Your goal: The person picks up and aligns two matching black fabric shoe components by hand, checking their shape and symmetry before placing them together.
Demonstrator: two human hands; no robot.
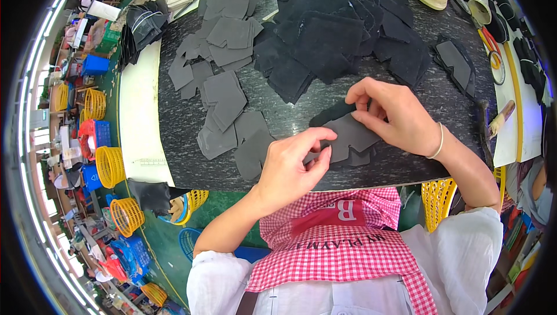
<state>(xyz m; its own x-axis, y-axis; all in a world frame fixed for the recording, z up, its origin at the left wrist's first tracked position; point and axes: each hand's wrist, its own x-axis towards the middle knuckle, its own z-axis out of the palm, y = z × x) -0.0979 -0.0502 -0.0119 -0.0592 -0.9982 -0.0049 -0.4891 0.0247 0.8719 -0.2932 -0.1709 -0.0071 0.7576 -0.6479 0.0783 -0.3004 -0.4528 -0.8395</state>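
A flat dark grey cut piece (350,134) with a notch in its lower edge lies near the table's front edge, over other grey pieces. My right hand (395,116) pinches its upper right part between thumb and fingers. At its left end, my left hand (297,163) curls with thumb and index finger close about the edge. A black piece (332,115) lies partly hidden just behind it. Loose grey pieces (223,97) spread across the left of the table. Beyond my hands rises a large heap of black fuzzy pieces (328,36).
The dark speckled table (191,123) has pale boards along both sides. A tied black bundle (142,25) sits at the far left. Scissors (495,60) with orange handles and a small black-and-grey stack (455,62) lie at right. Yellow baskets (438,202) stand below the table.
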